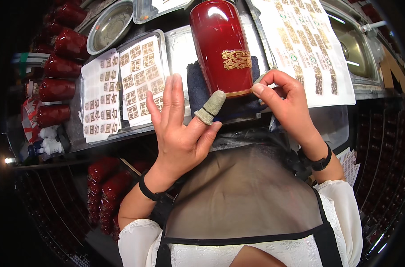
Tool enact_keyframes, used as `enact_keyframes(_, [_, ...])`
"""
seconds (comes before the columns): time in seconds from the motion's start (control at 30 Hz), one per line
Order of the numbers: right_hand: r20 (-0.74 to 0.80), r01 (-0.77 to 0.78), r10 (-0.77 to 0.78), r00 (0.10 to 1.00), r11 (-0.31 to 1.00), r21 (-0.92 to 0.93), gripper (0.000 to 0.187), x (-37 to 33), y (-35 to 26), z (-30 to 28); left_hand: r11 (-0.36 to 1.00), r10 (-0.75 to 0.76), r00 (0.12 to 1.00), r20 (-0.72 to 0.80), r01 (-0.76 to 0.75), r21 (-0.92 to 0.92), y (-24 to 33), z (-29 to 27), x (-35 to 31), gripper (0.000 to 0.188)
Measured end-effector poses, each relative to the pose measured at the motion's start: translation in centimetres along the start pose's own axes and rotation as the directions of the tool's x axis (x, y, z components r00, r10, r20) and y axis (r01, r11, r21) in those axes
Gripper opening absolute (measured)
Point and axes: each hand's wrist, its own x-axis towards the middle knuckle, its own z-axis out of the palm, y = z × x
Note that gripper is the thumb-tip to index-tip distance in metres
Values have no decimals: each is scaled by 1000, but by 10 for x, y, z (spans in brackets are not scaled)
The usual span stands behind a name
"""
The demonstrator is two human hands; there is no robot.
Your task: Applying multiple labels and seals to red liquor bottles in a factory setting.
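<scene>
A glossy dark red bottle or vase (215, 38) lies on a folded dark blue cloth (197, 84), its gold-edged end toward me. Near that end it carries an ornate gold decal (236, 59). My left hand (178, 133) is open, fingers spread. A grey-green cloth cover with a dark band (211, 107) sits on its index finger, whose tip is at the left of the gold edge. My right hand (284, 95) is pinched by the right end of that edge. A bit of grey-green shows behind its fingertips; what they hold, if anything, I cannot make out.
Decal sheets (142, 73) lie in a tray at left, and a larger sheet (316, 58) at right. A metal bowl (109, 29) stands back left, a sink (356, 49) far right. Several red vessels (57, 90) line the left side; more red pieces (106, 184) are below the table.
</scene>
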Motion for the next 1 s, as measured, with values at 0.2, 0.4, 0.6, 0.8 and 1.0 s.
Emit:
enact_keyframes(0.2, [-8, -17, 17, 1000, 999, 51, 12, -2, 5, -5, 994, 91, 996, 11, -91, 53, 4, -7, 13, 48])
enact_keyframes(0.4, [8, 9, -9, 1000, 1000, 10, 11, 0, 8, -6, 981, 167, 985, 44, -170, 95, 7, -11, 28, 46])
enact_keyframes(0.6, [9, 14, -14, 1000, 1000, -5, 10, 1, 6, -4, 961, 236, 970, 52, -241, 134, 13, -10, 43, 32])
enact_keyframes(0.8, [13, -6, 6, 1000, 1000, -1, 8, 2, 6, -3, 946, 291, 956, -49, -279, 166, 21, 16, 57, 22])
enact_keyframes(1.0, [52, 22, -21, 998, 1000, -15, 11, 3, 2, -9, 981, 157, 960, -230, -180, -80, -1, 32, 52, 81])
